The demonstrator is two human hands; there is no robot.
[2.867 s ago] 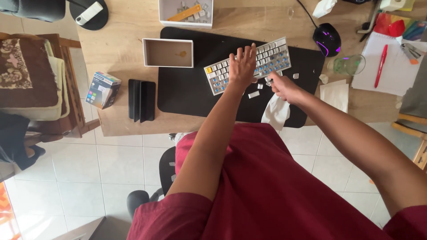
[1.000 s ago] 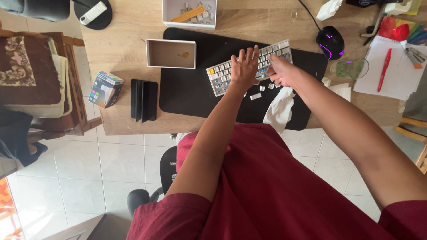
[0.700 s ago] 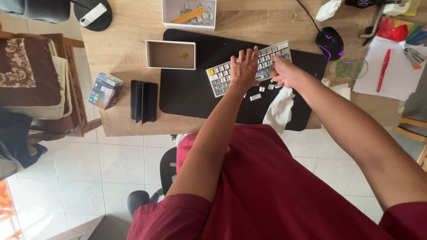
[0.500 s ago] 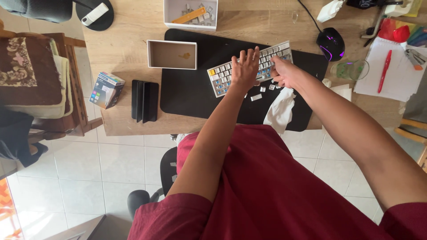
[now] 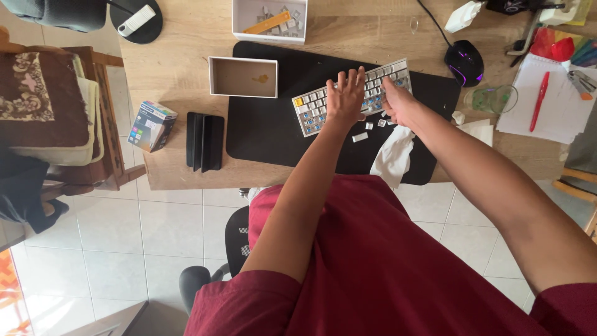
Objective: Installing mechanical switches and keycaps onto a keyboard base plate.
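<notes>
flanking keyboard (image 5: pixel 314 107): mouse (image 5: pixel 464 62), cloth (image 5: pixel 393 155), box (image 5: pixel 243 77)

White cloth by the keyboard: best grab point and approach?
Judging by its pose, pinch the white cloth at its crumpled lower end, coming from the desk's near edge. It lies loose on the black mat, and its upper end sits under the right hand, so that end is blocked.

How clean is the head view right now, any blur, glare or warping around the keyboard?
Head view: evenly lit with soft shadows; keyboard and both hands fairly sharp; no glare on the black mat; wide-angle stretching at the edges; keycap legends too small to read.
</notes>
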